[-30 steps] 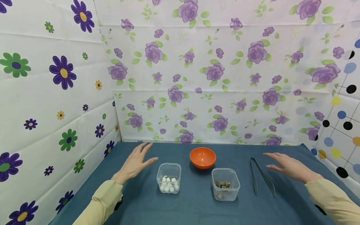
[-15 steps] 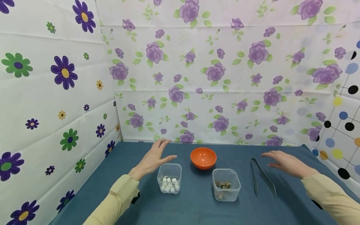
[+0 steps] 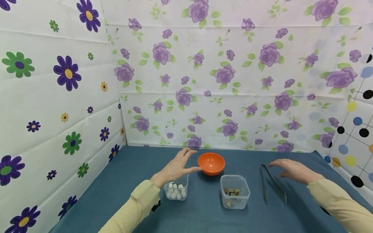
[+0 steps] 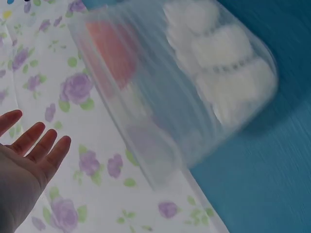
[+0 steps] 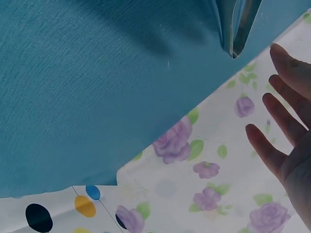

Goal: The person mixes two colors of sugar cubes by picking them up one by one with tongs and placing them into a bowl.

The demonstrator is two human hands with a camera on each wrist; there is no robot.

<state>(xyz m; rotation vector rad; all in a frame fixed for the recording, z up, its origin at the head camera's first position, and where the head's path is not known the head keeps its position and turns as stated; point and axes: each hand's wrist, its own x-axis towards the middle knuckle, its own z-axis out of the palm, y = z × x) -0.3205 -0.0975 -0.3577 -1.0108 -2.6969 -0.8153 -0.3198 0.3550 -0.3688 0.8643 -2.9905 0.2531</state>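
My left hand (image 3: pixel 176 166) hovers with fingers spread over the back of a clear plastic container (image 3: pixel 176 195) of white cubes (image 3: pixel 174 191), its thumb and fingertips close to an orange bowl (image 3: pixel 211 164). In the left wrist view the same container (image 4: pixel 160 121) looks blurred, and the left hand (image 4: pixel 29 165) holds nothing. My right hand (image 3: pixel 294 171) is in the air at the far end of metal tongs (image 3: pixel 274 184), fingers relaxed and nothing in them. The right wrist view shows the tongs' joined end (image 5: pixel 235 46) apart from the right hand's fingers (image 5: pixel 267 150).
A second clear container (image 3: pixel 234 200) with brown cubes (image 3: pixel 232 191) stands between the bowl and the tongs. A blue cloth (image 3: pixel 201 216) covers the table. Flower-printed sheets (image 3: pixel 198 74) rise behind it and along the left, a dotted one (image 3: pixel 361 145) at the right.
My left hand has moved right, from left of the white-cube container to over it and near the bowl. The right hand has shifted slightly left toward the tongs.
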